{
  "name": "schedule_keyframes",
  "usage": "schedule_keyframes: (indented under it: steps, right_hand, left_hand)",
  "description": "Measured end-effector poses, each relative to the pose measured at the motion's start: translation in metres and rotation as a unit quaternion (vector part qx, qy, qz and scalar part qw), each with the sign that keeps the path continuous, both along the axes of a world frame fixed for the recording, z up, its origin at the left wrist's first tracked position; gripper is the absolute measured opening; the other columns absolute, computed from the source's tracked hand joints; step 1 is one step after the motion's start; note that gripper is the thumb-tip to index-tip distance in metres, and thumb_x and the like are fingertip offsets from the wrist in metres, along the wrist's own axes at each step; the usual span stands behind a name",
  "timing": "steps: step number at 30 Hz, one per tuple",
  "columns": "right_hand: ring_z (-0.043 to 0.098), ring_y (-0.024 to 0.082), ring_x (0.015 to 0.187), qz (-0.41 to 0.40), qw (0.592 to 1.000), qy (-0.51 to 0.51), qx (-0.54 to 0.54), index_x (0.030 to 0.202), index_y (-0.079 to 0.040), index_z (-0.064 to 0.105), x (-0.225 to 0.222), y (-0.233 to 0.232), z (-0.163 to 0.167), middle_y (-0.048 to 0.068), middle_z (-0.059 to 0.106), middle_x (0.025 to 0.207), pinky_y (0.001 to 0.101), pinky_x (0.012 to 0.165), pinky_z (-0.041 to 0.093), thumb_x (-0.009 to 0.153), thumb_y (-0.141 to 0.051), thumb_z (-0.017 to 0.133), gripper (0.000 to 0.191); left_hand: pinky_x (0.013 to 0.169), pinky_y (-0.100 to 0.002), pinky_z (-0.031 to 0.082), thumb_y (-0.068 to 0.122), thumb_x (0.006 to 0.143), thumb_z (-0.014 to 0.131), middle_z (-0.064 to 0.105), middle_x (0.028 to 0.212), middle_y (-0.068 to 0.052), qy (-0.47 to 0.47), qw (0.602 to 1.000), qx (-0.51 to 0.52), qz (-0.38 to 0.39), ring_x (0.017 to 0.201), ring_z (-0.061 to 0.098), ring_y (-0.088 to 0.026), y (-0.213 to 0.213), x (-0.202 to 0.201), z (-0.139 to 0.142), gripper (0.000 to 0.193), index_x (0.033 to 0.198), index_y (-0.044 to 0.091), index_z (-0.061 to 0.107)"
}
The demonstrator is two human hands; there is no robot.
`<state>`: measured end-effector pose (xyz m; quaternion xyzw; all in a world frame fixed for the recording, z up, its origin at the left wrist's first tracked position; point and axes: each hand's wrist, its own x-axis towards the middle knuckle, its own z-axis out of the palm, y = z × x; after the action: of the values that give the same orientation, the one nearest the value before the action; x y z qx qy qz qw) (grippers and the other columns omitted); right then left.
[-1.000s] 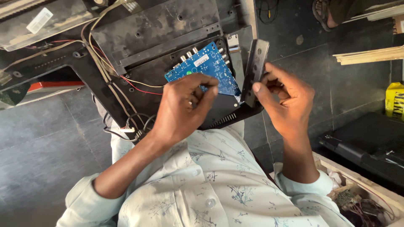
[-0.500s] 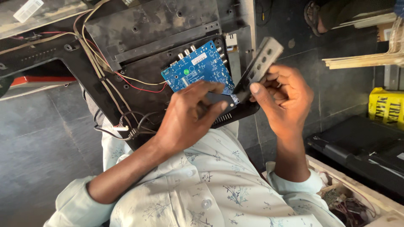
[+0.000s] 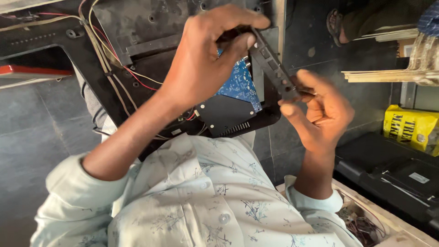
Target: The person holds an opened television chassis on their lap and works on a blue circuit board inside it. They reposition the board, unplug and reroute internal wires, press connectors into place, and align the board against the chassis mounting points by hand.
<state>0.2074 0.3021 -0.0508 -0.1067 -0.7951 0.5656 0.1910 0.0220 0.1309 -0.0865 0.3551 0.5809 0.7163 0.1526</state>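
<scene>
The slotted metal bracket [image 3: 274,68] had swung up; left hand [image 3: 206,59] pinched its top, right hand [image 3: 320,114] its lower end, above the blue circuit board [image 3: 240,84].

left hand [image 3: 201,68], right hand [image 3: 322,114], gripping dark bracket [image 3: 273,71]

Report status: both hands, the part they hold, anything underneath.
Left hand and right hand both grip the slotted bracket. Blue circuit board below in the black casing. Loose wires alongside.

Bracket [image 3: 273,68] over circuit board [image 3: 240,84], seemingly inside casing [image 3: 151,27].
</scene>
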Motion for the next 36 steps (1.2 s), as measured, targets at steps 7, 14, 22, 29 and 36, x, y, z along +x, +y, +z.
schedule_keyframes:
  steps: [7,14,22,29,36]
  right_hand:
    - [0.072,0.018,0.090,-0.017,0.997,-0.042,0.062,0.129,0.010,0.066,0.009,0.000,-0.011,0.020,0.070,0.116,0.0251,0.077,0.059,0.100,-0.004,0.080,0.035]
    - [0.073,0.019,0.098,0.009,0.992,-0.034,-0.121,0.139,0.010,0.058,0.004,0.001,-0.017,0.020,0.071,0.115,0.0322,0.085,0.064,0.100,-0.007,0.081,0.047]
    - [0.071,0.019,0.094,0.020,0.988,-0.039,-0.147,0.143,0.009,0.053,0.001,-0.001,-0.014,0.020,0.071,0.113,0.0315,0.080,0.062,0.100,-0.007,0.081,0.054]
    - [0.072,0.020,0.107,0.043,0.995,0.018,-0.091,0.133,0.003,0.056,0.003,-0.006,-0.004,0.016,0.066,0.122,0.0340,0.094,0.064,0.086,-0.016,0.084,0.058]
    - [0.052,0.011,0.070,-0.052,0.946,0.020,0.319,0.100,0.005,0.073,-0.004,-0.005,-0.010,0.018,0.064,0.107,0.0265,0.052,0.032,0.084,0.008,0.079,0.017]
  left_hand:
    - [0.073,-0.034,0.054,-0.008,0.098,0.070,0.067,0.096,-0.011,0.120,0.992,0.009,0.036,0.080,0.067,-0.021,0.025,-0.011,0.006,0.031,0.126,0.003,0.066]
    - [0.065,-0.031,0.052,-0.001,0.092,0.075,0.070,0.094,-0.008,0.121,0.990,0.008,0.067,0.069,0.063,-0.015,0.041,-0.008,-0.001,0.024,0.115,0.003,0.068]
    - [0.067,-0.029,0.055,0.005,0.098,0.075,0.074,0.095,-0.004,0.135,0.989,-0.011,0.058,0.073,0.069,-0.013,0.055,-0.008,-0.011,0.015,0.113,0.005,0.072]
    - [0.070,-0.028,0.059,0.000,0.095,0.066,0.076,0.090,-0.006,0.088,0.996,0.004,-0.033,0.078,0.074,-0.012,0.056,-0.016,-0.020,0.014,0.105,0.001,0.076]
    - [0.063,-0.029,0.062,0.008,0.085,0.065,0.077,0.080,-0.008,-0.095,0.960,-0.089,-0.249,0.068,0.075,-0.013,0.052,-0.009,-0.015,0.013,0.091,0.002,0.076]
